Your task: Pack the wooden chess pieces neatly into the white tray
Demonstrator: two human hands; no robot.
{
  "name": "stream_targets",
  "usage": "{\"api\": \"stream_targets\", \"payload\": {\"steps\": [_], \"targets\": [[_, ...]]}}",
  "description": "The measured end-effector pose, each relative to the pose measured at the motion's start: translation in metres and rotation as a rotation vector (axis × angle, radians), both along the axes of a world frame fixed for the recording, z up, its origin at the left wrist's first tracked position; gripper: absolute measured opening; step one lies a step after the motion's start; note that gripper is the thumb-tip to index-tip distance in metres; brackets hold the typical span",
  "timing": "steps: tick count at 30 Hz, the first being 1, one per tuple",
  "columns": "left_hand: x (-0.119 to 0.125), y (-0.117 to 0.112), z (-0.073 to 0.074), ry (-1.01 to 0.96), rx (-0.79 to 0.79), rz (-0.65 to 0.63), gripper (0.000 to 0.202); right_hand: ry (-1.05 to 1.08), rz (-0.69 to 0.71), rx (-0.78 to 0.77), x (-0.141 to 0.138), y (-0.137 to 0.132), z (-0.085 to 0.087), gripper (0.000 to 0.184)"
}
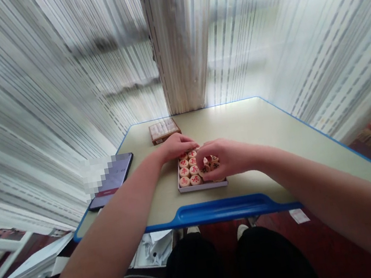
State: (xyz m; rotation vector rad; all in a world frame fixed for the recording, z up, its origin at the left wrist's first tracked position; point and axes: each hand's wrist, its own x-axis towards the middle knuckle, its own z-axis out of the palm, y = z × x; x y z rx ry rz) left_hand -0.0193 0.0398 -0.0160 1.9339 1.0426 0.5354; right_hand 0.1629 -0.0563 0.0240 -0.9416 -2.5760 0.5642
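Observation:
A shallow pale box (203,186) full of round wooden Chinese chess pieces (184,172) lies near the table's front edge. Red characters mark the pieces on the left; dark ones show on some at the right. My left hand (177,146) rests over the box's far left corner, fingers stretched out and touching the pieces or rim there. From the right, my right hand (224,157) reaches over the box, thumb and fingers curled round a tilted Chinese chess piece (205,169). This hand hides much of the right side of the box.
Behind my left hand lies a brown box lid (164,129). A dark-framed tablet or folder (114,181) sits along the left edge of the blue-rimmed table (246,121). Sheer curtains (241,30) hang just behind. White boxes and papers (154,248) are below on the left.

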Motion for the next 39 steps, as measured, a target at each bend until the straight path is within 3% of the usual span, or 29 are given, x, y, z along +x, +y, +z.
{"api": "stream_targets", "payload": {"steps": [13, 19, 26, 35, 39], "targets": [[-0.0004, 0.0013, 0.0015, 0.053, 0.05, -0.038, 0.035, -0.084, 0.06, 0.074, -0.0032, -0.0022, -0.003, 0.015], [-0.0005, 0.0003, 0.0037, 0.075, 0.063, -0.039, 0.037, -0.119, 0.069, 0.036, -0.0029, 0.0023, -0.0059, 0.017], [-0.0009, 0.0033, 0.0013, 0.054, 0.051, -0.046, 0.038, -0.114, 0.161, 0.041, -0.0025, 0.0033, -0.0051, 0.008], [-0.001, 0.0015, 0.0035, 0.072, 0.074, -0.056, 0.036, -0.111, 0.176, 0.039, 0.0001, 0.0035, -0.002, 0.012], [-0.0011, 0.0021, 0.0033, 0.074, 0.085, -0.069, 0.036, -0.07, 0.146, 0.037, 0.0022, 0.0033, 0.0026, 0.025]]}}
